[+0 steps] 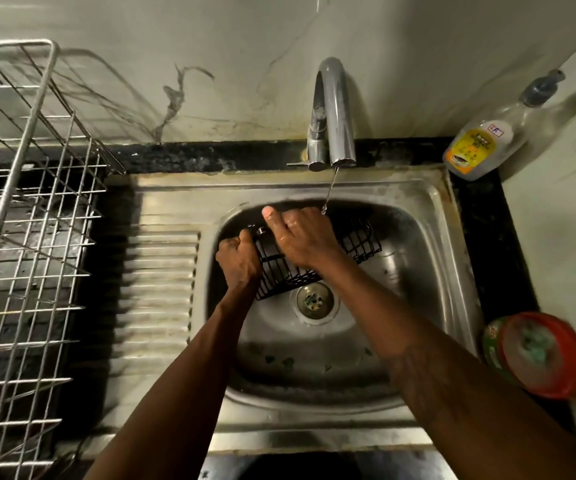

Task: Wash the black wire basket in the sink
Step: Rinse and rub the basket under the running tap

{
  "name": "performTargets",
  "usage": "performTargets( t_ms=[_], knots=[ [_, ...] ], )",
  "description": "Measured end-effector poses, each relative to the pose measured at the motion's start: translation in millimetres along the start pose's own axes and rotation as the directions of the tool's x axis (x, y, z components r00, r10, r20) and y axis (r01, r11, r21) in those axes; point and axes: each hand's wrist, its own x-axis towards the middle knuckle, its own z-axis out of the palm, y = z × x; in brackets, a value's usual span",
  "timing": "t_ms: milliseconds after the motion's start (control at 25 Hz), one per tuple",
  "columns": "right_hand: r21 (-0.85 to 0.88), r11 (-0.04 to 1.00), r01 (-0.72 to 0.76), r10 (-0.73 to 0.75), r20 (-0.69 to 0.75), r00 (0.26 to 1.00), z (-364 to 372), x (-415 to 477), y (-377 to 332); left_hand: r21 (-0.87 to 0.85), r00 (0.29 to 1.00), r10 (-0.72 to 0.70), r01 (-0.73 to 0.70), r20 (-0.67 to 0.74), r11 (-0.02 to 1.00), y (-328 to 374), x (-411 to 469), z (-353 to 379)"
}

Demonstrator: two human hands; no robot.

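Note:
The black wire basket (361,242) is held tilted inside the steel sink (428,209), above the drain. My left hand (239,259) grips its left end, fingers curled round the wire. My right hand (300,237) lies wet across the top of the basket, thumb raised, its fingers over the far side and hidden. A thin stream of water falls from the chrome tap (333,112) and lands just right of my right hand.
A steel wire dish rack (26,216) stands on the counter at left, beside the ribbed drainboard (160,292). A soap dispenser bottle (487,140) stands at the back right corner. A red tub with a green scrubber (543,355) sits at the sink's right edge.

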Motion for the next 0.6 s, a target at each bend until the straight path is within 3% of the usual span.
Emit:
performTargets(
  t_ms=[120, 200, 320, 480, 520, 600],
  knots=[
    [0.000, 0.927, -0.376, 0.374, 0.093, 0.923, -13, 6, 70, -0.027, 0.998, 0.068, -0.068, 0.003, 0.997, 5, -6, 0],
    [0.017, 0.883, -0.469, 0.468, 0.046, 0.882, -15, 6, 93, -0.008, 0.995, 0.098, -0.098, -0.005, 0.995, 18, -6, 3],
    [0.097, 0.934, -0.343, 0.345, -0.007, 0.939, -1, 3, 55, -0.040, 0.997, 0.068, -0.067, 0.040, 0.997, 25, -2, 5],
    [0.126, 0.991, 0.042, -0.029, -0.099, 0.995, 17, -20, 6, 0.024, 0.995, 0.098, -0.099, 0.027, 0.995, 12, -7, 0],
    [0.145, 0.989, 0.025, -0.015, -0.071, 0.997, 11, -22, 20, 0.031, 0.997, 0.081, -0.081, 0.017, 0.996, 8, -10, -1],
    [0.169, 0.950, -0.264, 0.263, 0.034, 0.964, -2, -25, 65, 0.010, 0.996, 0.078, -0.078, 0.031, 0.997, -2, -11, -5]
  ],
)
